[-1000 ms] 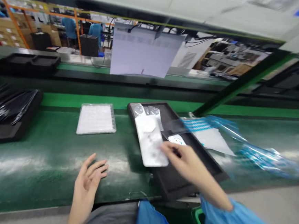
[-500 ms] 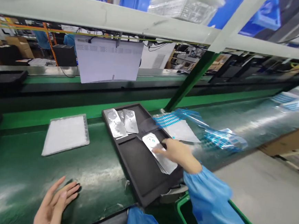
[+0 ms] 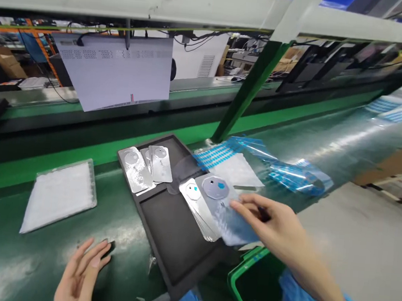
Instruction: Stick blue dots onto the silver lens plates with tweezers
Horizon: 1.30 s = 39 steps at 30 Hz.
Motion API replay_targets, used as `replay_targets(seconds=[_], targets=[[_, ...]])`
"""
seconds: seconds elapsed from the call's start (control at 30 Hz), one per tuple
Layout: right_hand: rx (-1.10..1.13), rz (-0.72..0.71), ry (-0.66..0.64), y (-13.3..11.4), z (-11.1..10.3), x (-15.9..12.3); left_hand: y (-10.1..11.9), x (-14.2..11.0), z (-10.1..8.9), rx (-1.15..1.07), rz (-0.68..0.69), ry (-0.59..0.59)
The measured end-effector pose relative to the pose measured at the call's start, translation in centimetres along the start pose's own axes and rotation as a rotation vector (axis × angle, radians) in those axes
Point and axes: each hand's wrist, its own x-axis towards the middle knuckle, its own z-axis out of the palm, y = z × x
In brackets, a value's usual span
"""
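Note:
Between thumb and fingers of my right hand (image 3: 275, 226) is a silvery phone back panel (image 3: 228, 220), with a round camera area and a small blue sticker. It is tilted above the right side of a black tray (image 3: 169, 241). Just left of it, a fanned stack of similar panels (image 3: 198, 208) lies in the tray's near compartment. More silver panels (image 3: 136, 171) sit in the far compartment. My left hand (image 3: 82, 271) hovers at the lower left with fingers apart, holding nothing. A small dark patch shows by its fingertips; I cannot tell what it is.
A white padded sheet (image 3: 60, 195) lies left of the tray. Clear film with blue stickers (image 3: 221, 154) and a white sheet (image 3: 243, 170) lie to the right. A green bin (image 3: 235, 283) stands at the near edge. A green post (image 3: 249, 89) rises behind.
My right hand has lifted one panel off the stack and drawn it to the right. The camera view has shifted. My left hand is much the same, fingers still apart.

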Motion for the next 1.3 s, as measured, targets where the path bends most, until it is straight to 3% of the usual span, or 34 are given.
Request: replay_targets(seconds=[0.07,0.2,0.27,0.33,0.43,0.53,0.6,0.67,0.77,0.93,1.3], targets=[[0.266,0.031,-0.175,-2.6,1.5,-1.8,-0.2,-0.7,1.0,-0.077,-0.01,-0.088],[0.525,0.042,-0.66,-7.1,8.3,-5.6,0.2,-2.2,2.6,-0.302,-0.11,-0.441],[0.549,0.028,-0.731,-8.0,11.2,-7.0,0.6,-2.3,3.2,-0.315,-0.189,-0.423],[0.536,0.007,-0.728,-8.1,12.7,-7.6,0.9,-1.9,3.4,-0.331,-0.265,-0.408],[0.504,-0.016,-0.717,-7.5,12.7,-7.4,0.9,-1.2,3.2,-0.38,-0.354,-0.325],[0.445,-0.001,-0.513,-7.5,11.5,-7.2,0.7,-0.8,2.7,-0.385,-0.4,-0.269],[0.383,-0.111,-0.37,-8.1,11.2,-7.2,0.8,-0.6,2.4,-0.363,-0.407,-0.282],[0.322,-0.315,-0.318,-8.8,11.6,-7.1,1.0,-0.5,2.2,-0.321,-0.371,-0.31],[0.183,-0.557,-0.305,-9.4,13.0,-6.8,1.3,-0.3,2.1,-0.251,-0.272,-0.344],[-0.064,-0.762,-0.331,-8.8,13.6,-6.1,1.1,-0.2,2.4,-0.204,-0.194,-0.384],[-0.218,-0.927,-0.423,-8.7,12.8,-4.3,0.2,-0.8,2.0,-0.056,-0.027,-0.493]])
